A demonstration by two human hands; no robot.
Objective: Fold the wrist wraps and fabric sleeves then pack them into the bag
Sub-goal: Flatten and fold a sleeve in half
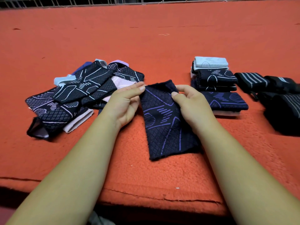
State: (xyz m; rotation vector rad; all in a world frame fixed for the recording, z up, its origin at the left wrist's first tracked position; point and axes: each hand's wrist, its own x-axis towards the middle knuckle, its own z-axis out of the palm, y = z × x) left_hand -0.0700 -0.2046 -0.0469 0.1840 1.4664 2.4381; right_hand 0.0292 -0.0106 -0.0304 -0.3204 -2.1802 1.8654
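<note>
A dark navy fabric sleeve with purple line pattern (164,120) lies lengthwise on the orange cloth in front of me. My left hand (125,103) pinches its far left corner between thumb and fingers. My right hand (191,103) grips its far right edge, thumb on top. A loose heap of unfolded sleeves (78,95), dark with white, pink and light blue parts, lies to the left. A stack of folded sleeves (215,83) stands to the right, a light blue one on top. Rolled black wrist wraps with grey stripes (276,98) lie at the far right.
The orange fleece cloth (146,38) covers the whole table. Its front edge (146,197) runs just below my forearms. A metal grille (97,0) lines the far side. No bag is in view.
</note>
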